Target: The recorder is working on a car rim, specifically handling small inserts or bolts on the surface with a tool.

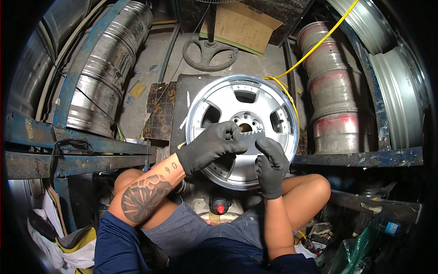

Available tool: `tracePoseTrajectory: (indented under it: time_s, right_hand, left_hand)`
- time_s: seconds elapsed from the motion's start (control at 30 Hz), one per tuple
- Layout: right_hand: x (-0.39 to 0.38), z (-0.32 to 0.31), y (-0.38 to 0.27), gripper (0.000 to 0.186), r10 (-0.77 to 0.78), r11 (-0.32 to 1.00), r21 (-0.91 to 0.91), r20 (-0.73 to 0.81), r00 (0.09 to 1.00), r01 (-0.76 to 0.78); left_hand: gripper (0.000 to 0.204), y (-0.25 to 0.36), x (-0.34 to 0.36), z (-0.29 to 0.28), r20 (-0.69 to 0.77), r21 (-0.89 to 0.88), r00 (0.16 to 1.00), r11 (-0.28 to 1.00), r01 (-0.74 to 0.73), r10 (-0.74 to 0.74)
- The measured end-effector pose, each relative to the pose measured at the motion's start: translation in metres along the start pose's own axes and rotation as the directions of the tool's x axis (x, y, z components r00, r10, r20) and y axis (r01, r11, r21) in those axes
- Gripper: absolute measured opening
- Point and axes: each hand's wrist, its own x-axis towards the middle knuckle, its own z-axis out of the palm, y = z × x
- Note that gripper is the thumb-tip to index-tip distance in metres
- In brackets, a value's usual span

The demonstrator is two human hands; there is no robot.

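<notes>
A silver alloy wheel rim with a polished outer lip lies face up in front of me. Both my hands are in dark grey work gloves and meet above its lower half. Between them is a small dark grey sheet with a jagged, pale torn edge, which looks like a piece of sandpaper. My left hand pinches it at its left side. On its right side, my right hand grips it between thumb and fingers. The gloves and the sheet hide part of the rim's centre and lower spokes.
Metal wheel barrels fill racks at left and right. A yellow hose runs down behind the rim. Beyond it stand an old steering wheel and a cardboard sheet. A dark bottle with a red tip sits between my legs.
</notes>
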Motion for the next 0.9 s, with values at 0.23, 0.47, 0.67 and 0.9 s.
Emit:
tracePoseTrajectory:
  time_s: [0.23,0.47,0.67,0.9]
  right_hand:
    - [0.000,0.008,-0.003,0.042,0.266,0.862,0.439,0.030,0.963,-0.252]
    - [0.000,0.007,0.001,0.044,0.189,0.947,0.256,0.045,0.981,-0.194]
    - [0.003,0.012,0.002,0.045,0.031,0.999,0.030,-0.029,0.999,-0.030]
    - [-0.001,0.008,-0.001,0.040,0.500,0.782,0.412,0.035,0.866,-0.468]
  left_hand:
    - [0.040,0.003,-0.007,0.003,-0.067,-0.224,0.994,0.972,0.072,-0.089]
    - [0.044,0.004,-0.011,0.001,0.018,-0.351,0.999,0.935,0.051,-0.048]
    - [0.057,0.002,-0.010,0.001,-0.094,0.078,0.977,0.979,-0.186,0.193]
    - [0.063,0.001,-0.016,0.014,-0.032,0.660,0.805,0.617,-0.428,0.592]
